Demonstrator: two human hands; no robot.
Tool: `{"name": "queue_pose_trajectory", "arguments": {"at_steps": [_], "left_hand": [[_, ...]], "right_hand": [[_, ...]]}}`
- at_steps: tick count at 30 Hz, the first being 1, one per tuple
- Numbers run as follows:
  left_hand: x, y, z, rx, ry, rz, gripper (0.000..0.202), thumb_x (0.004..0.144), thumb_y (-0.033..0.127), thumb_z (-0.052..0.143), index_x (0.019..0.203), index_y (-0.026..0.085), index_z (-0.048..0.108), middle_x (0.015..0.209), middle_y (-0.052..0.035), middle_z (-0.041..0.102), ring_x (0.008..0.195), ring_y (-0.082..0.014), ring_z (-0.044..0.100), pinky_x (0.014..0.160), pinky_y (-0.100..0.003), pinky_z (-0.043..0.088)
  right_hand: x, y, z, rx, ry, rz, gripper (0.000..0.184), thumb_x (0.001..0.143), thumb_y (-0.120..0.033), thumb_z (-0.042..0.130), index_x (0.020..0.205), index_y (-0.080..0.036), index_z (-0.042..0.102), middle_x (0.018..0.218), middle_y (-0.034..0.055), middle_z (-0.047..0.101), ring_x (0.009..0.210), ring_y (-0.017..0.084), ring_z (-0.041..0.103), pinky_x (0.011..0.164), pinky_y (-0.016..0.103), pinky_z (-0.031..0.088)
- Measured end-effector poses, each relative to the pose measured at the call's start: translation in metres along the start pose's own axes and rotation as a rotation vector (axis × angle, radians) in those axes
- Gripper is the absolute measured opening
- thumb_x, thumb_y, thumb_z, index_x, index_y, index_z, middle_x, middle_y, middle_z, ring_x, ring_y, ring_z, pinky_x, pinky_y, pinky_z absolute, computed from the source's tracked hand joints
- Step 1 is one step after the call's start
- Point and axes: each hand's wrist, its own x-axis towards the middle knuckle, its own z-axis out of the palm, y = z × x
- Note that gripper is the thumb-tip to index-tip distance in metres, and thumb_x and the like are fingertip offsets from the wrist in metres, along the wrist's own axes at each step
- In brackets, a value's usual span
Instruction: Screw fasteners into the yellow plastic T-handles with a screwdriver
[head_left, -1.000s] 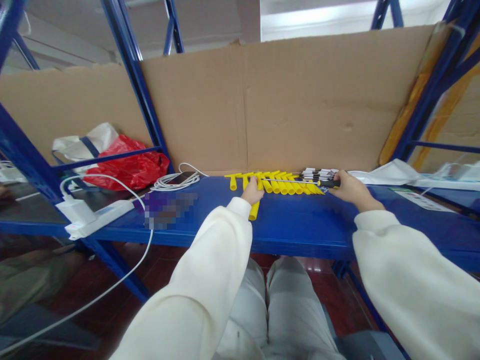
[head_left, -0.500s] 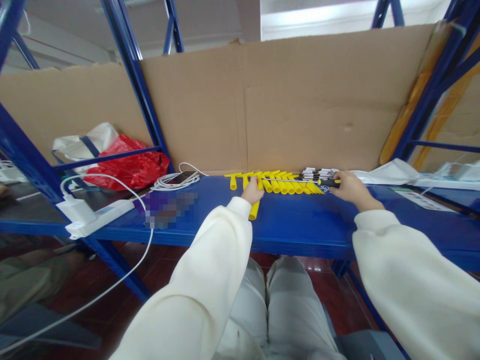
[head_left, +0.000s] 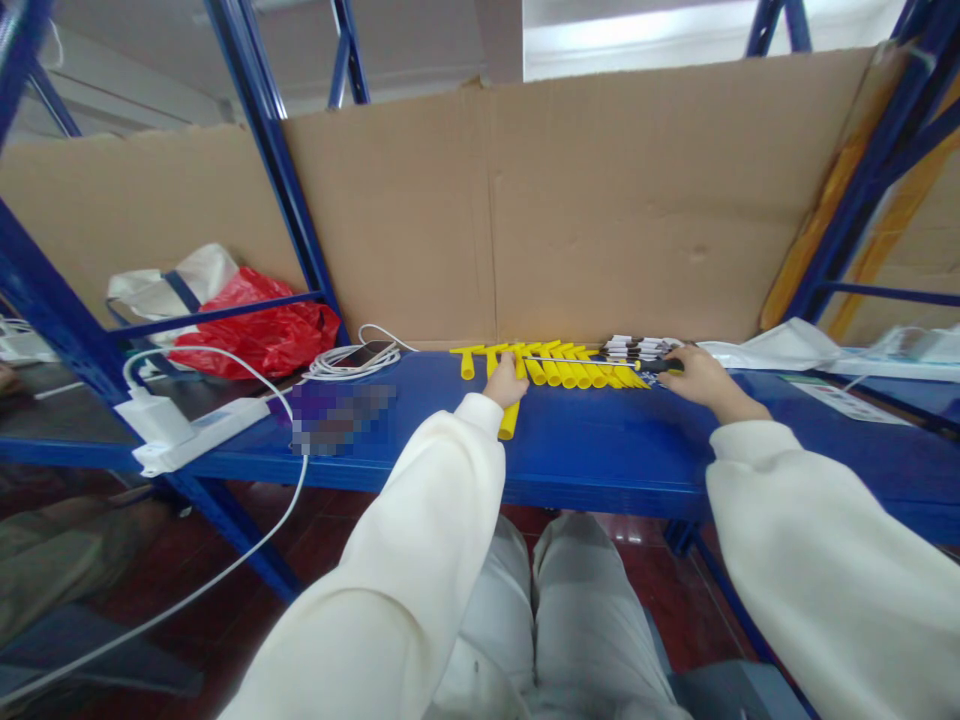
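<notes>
A row of yellow T-shaped plastic pieces [head_left: 570, 366] lies on the blue shelf [head_left: 600, 445] against a cardboard backing. My left hand [head_left: 504, 381] is closed round one yellow piece [head_left: 510, 420], whose stem sticks out below my fingers toward me. My right hand [head_left: 694, 376] grips the black and yellow handle of a screwdriver [head_left: 592, 362]; its thin metal shaft lies across the yellow pieces and points left toward my left hand. A small stack of black and white parts [head_left: 636, 347] sits just behind the handle.
A phone with coiled white cables [head_left: 352, 360] lies left of the yellow pieces. A white power strip with a charger [head_left: 187, 425] sits at the shelf's left front. Red and white bags [head_left: 247, 325] lie behind a blue upright [head_left: 292, 210]. White sheets [head_left: 780, 350] lie at the right.
My right hand has shifted slightly on the screwdriver handle. My left hand stays on the yellow piece.
</notes>
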Motion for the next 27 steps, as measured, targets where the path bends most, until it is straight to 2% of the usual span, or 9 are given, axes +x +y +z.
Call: {"name": "queue_pose_trajectory", "arguments": {"at_steps": [3,8,12,15,18,20,24,27], "left_hand": [[0.0,0.0,0.0,0.012,-0.002,-0.003,0.059,0.082,0.003,0.068,0.138,0.017,0.055,0.133,-0.0182,0.073,0.122,-0.0322,0.078,0.115,-0.052,0.061],[-0.001,0.003,0.001,0.0,0.007,-0.007,0.057,0.083,0.003,0.067,0.137,0.017,0.056,0.135,-0.0176,0.072,0.128,-0.032,0.075,0.116,-0.051,0.06],[-0.003,0.004,-0.001,0.001,0.008,-0.014,0.054,0.082,0.003,0.069,0.133,0.017,0.058,0.131,-0.0165,0.074,0.126,-0.0323,0.076,0.115,-0.049,0.061],[-0.004,0.006,-0.002,0.011,0.013,-0.018,0.052,0.082,0.002,0.069,0.131,0.017,0.059,0.131,-0.0171,0.074,0.122,-0.0322,0.078,0.115,-0.05,0.061],[-0.005,0.007,-0.001,0.014,0.014,-0.012,0.053,0.082,0.002,0.069,0.131,0.017,0.059,0.135,-0.0179,0.073,0.124,-0.0322,0.078,0.116,-0.05,0.06],[-0.005,0.007,-0.001,0.007,0.007,-0.003,0.054,0.081,0.002,0.069,0.131,0.017,0.059,0.136,-0.0179,0.073,0.125,-0.0321,0.077,0.117,-0.05,0.059],[-0.005,0.007,0.0,0.002,-0.001,-0.008,0.054,0.083,0.001,0.066,0.134,0.016,0.057,0.138,-0.019,0.072,0.128,-0.0322,0.076,0.117,-0.05,0.06],[-0.005,0.008,-0.001,0.0,-0.008,-0.019,0.052,0.085,0.0,0.064,0.135,0.014,0.056,0.139,-0.0207,0.072,0.13,-0.0327,0.076,0.115,-0.049,0.061]], "right_hand": [[-0.003,0.001,0.001,0.002,0.017,-0.004,0.022,0.072,-0.035,0.074,0.091,-0.026,0.069,0.091,0.0119,0.077,0.095,0.038,0.075,0.084,0.047,0.061],[-0.009,-0.002,0.003,-0.02,0.003,0.135,0.036,0.073,-0.037,0.077,0.105,-0.026,0.064,0.096,0.0123,0.077,0.089,0.036,0.073,0.077,0.043,0.057],[-0.004,0.0,0.005,0.0,-0.005,0.078,0.035,0.074,-0.036,0.073,0.106,-0.024,0.069,0.102,0.0148,0.079,0.099,0.038,0.075,0.087,0.047,0.06],[0.001,0.004,0.007,0.006,0.018,0.034,0.027,0.076,-0.037,0.07,0.099,-0.024,0.075,0.101,0.0146,0.079,0.106,0.04,0.075,0.094,0.051,0.061],[0.001,0.006,0.008,0.002,0.028,0.013,0.021,0.075,-0.038,0.072,0.092,-0.025,0.074,0.098,0.0137,0.078,0.107,0.04,0.074,0.096,0.052,0.06],[-0.002,0.006,0.009,0.007,0.032,0.027,0.023,0.073,-0.039,0.074,0.092,-0.026,0.07,0.097,0.0127,0.077,0.103,0.039,0.074,0.092,0.05,0.061],[-0.007,0.004,0.01,0.032,0.058,0.139,0.036,0.071,-0.042,0.079,0.099,-0.028,0.062,0.093,0.0121,0.075,0.092,0.038,0.072,0.079,0.046,0.06],[-0.007,0.004,0.012,0.066,0.076,0.128,0.042,0.069,-0.042,0.08,0.103,-0.027,0.06,0.095,0.013,0.075,0.094,0.038,0.073,0.081,0.046,0.06]]}}
